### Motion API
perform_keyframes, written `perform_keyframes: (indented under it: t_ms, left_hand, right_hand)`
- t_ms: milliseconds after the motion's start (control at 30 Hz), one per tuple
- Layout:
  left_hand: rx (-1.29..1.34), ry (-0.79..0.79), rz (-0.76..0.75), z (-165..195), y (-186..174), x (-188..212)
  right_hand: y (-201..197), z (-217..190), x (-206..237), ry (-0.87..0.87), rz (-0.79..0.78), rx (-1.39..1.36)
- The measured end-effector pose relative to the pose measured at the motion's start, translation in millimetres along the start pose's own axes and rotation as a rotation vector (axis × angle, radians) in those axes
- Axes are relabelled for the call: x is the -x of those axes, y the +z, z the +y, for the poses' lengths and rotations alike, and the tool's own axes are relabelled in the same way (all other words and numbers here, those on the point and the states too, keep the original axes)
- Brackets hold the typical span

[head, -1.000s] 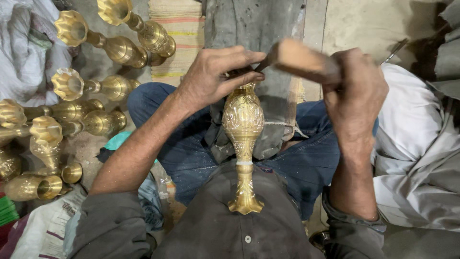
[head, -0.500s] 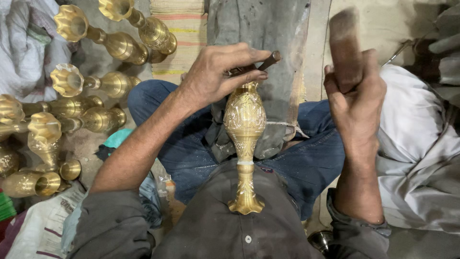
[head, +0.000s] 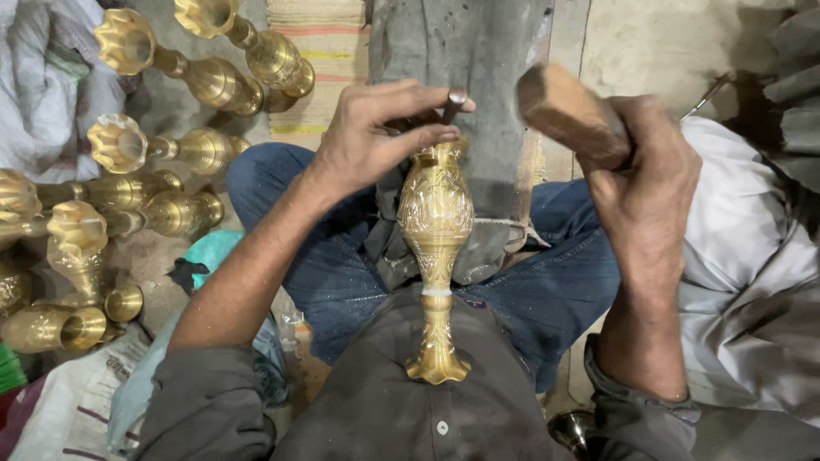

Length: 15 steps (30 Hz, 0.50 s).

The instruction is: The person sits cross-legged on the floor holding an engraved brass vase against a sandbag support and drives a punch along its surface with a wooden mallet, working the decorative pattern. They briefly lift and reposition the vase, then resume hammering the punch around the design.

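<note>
Engraved brass vase (head: 436,213) across our lap.
Our left hand (head: 367,141) pinches a dark chisel (head: 453,104) at its mouth; right hand (head: 645,183) fist-tight around wooden mallet (head: 564,115); shiny fluted vases (head: 171,145) on floor.

light: soft, even | glare: brass glints | edges: perhaps slightly blurred

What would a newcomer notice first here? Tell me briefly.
The brass vase at centre, lying along the person's lap with its foot against the shirt. The left hand pinches a punch at its far end, and the right hand holds a wooden mallet beside it. More brass vases lie heaped at left.
</note>
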<state>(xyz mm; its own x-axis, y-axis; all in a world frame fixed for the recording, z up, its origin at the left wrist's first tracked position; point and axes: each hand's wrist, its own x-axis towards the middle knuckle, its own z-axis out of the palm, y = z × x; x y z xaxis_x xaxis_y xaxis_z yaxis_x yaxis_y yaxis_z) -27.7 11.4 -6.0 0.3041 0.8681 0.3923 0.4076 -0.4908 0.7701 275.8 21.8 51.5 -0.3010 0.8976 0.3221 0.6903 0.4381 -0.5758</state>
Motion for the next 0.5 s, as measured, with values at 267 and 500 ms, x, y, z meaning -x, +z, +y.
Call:
perform_keyframes:
  t_ms: [267, 500]
  left_hand:
    - [0.01, 0.059, 0.005, -2.6, 2.0, 6.9]
    - [-0.05, -0.033, -0.022, 5.7, 1.9, 6.0]
  right_hand:
    - [-6.3, -12.2, -17.2, -0.037, -0.03, 0.033]
    - [-14.5, -13.9, -21.8, -0.284, -0.026, 0.355]
